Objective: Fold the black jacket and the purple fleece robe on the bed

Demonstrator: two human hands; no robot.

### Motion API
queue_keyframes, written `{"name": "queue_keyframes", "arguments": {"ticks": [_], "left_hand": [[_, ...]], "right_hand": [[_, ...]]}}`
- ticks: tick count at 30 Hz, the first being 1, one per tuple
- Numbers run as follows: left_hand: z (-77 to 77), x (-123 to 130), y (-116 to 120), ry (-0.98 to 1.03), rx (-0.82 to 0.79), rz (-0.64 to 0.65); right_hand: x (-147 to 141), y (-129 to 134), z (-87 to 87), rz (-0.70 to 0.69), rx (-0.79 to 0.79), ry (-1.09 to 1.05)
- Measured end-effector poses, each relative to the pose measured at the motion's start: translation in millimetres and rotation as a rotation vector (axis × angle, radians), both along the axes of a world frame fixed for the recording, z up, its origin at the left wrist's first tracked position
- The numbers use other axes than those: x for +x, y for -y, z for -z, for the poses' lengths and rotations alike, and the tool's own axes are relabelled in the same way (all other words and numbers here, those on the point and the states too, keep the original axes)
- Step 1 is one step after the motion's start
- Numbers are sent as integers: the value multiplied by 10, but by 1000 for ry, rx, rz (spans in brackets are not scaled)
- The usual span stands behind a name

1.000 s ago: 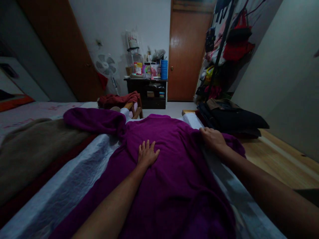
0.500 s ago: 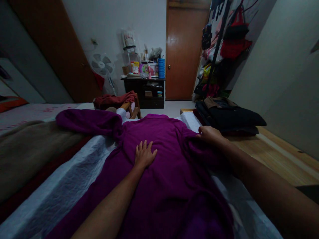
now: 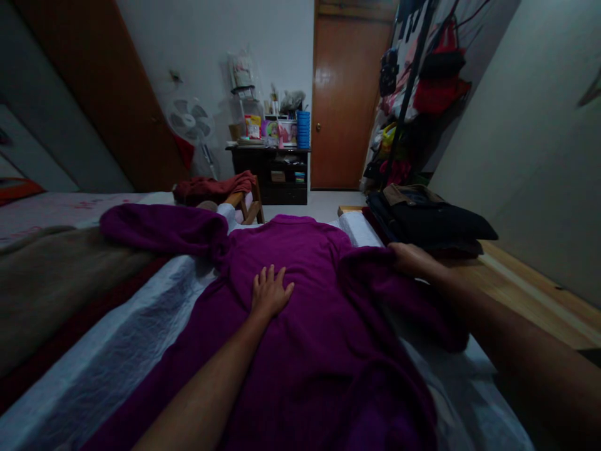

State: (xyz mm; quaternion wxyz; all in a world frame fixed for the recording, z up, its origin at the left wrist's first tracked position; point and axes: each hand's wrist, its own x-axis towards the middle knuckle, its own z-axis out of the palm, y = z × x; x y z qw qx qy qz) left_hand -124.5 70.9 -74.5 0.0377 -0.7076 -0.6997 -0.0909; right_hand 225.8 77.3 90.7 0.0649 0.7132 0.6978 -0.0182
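A purple long-sleeved garment (image 3: 300, 332) lies spread over a bed with a white cover (image 3: 126, 332), its collar at the far end. Flat on its upper middle rests my left hand (image 3: 271, 291), fingers spread. My right hand (image 3: 407, 258) pinches the upper edge of the right sleeve, which bends down toward the right side of the bed. The left sleeve (image 3: 164, 228) stretches out to the left, over the edge of a grey-brown cloth (image 3: 61, 275).
Dark folded clothes (image 3: 432, 219) are stacked on a wooden surface (image 3: 526, 294) at the right. Reddish cloth (image 3: 216, 186) hangs over a wooden frame at the far left. Beyond stand a fan (image 3: 190, 119), a black cabinet (image 3: 272, 175) and a door (image 3: 345, 100).
My right hand has moved a little to the right along with the sleeve's edge, and more of the sleeve shows below it. My left hand stays on the garment.
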Motion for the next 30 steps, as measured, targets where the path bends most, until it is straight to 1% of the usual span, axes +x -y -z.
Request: {"name": "queue_keyframes", "arguments": {"ticks": [2, 3, 4, 5, 6, 7, 10, 11, 12, 13, 14, 16, 18, 19, 20, 21, 23, 24, 25, 26, 27, 28, 30], "left_hand": [[-8, -1, 3, 3, -9, 0], [-9, -3, 3, 5, -12, -1], [-9, -4, 3, 5, -13, -2], [-7, -5, 1, 5, -11, -2], [-4, -5, 0, 4, -8, -2], [0, -5, -2, 2, -5, -3], [10, -4, -7, -5, -2, -3], [12, -3, -7, -5, -2, -5], [14, -3, -7, -5, -4, -7], [15, -3, -7, -4, -5, -9], [15, -3, -6, -2, -5, -8], [13, -5, -3, 2, -1, -4], [3, -7, 0, 3, -3, 0], [-4, -8, 2, 4, -7, 0], [-12, -9, 4, 6, -13, 0], [-20, -9, 5, 9, -21, 0], [-33, -10, 6, 17, -28, -1], [-36, -11, 6, 21, -31, -1], [-35, -13, 5, 24, -32, -1], [-32, -14, 4, 28, -32, -1], [-26, -16, 2, 31, -32, 0], [-20, -19, 1, 35, -30, 0], [-8, -23, -2, 42, -23, 2]], "right_hand": [[-54, -10, -187, 35, 238, 133], [-83, -1, -250, 43, 352, 194], [-109, 19, -284, 33, 438, 247], [-130, 47, -289, 5, 457, 282], [-146, 79, -268, -38, 392, 298], [-154, 109, -230, -90, 256, 299], [-154, 120, -113, -206, -276, 237], [-154, 78, -97, -237, -388, 197], [-160, 10, -95, -262, -428, 157], [-174, -80, -101, -278, -404, 116], [-195, -187, -108, -281, -331, 84], [-258, -418, -91, -173, -100, 55], [-327, -621, -11, -27, 19, 60], [-356, -698, 49, 45, 8, 64], [-378, -758, 113, 87, -42, 62], [-392, -803, 172, 100, -112, 56], [-401, -859, 254, 62, -250, 37], [-397, -877, 269, 30, -291, 31], [-388, -891, 267, 8, -307, 31], [-376, -903, 251, 0, -280, 37], [-361, -914, 228, 13, -206, 48], [-344, -924, 201, 42, -95, 65], [-307, -946, 164, 101, 165, 119]]}}
